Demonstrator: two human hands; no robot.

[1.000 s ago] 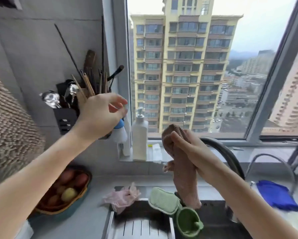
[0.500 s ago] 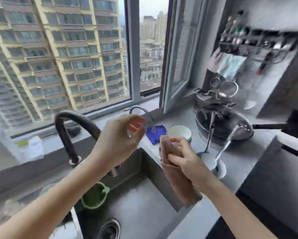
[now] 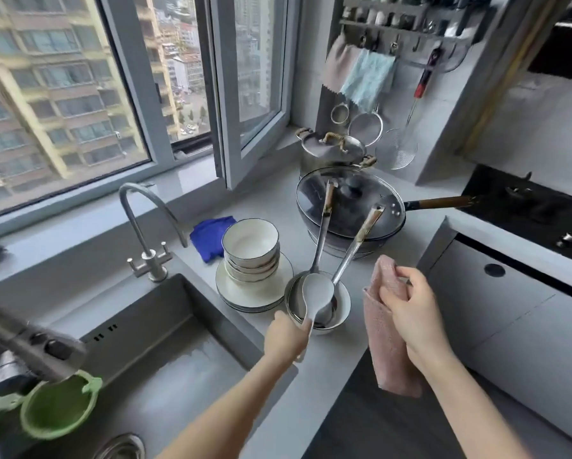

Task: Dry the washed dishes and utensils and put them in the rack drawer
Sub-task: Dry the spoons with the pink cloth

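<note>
— Grey counter (image 3: pixel 327 366) by a big window. Any words to read?
— None to make out.
— Hands?
— Left hand (image 3: pixel 286 336), lower middle, gripping white spoon (image 3: pixel 316 294) in small bowl (image 3: pixel 342 304). Right hand (image 3: pixel 410 306), beside it, squeezing pink cloth (image 3: pixel 389 346).

- The towel (image 3: pixel 389 339) in the right hand (image 3: pixel 410 309) is pink cloth with a soft, nubby pile.
- The spoon (image 3: pixel 316 293) held by the left hand (image 3: pixel 286 336) looks like white glazed ceramic, smooth and glossy.
- The stacked bowls (image 3: pixel 251 250) and plates (image 3: pixel 255 293) are glossy white with dark rims.
- The two ladles (image 3: pixel 321 240) have shiny metal stems with wooden grips.
- The pan lid (image 3: pixel 347 200) is clear glass; the pan handle (image 3: pixel 437 203) is wood.
- The sink (image 3: pixel 165 359) is brushed matt metal, the faucet (image 3: pixel 145 223) polished.
- The tabletop (image 3: pixel 331 359) is smooth pale grey.
- The rag (image 3: pixel 208 236) near the back edge is blue cloth.
</note>
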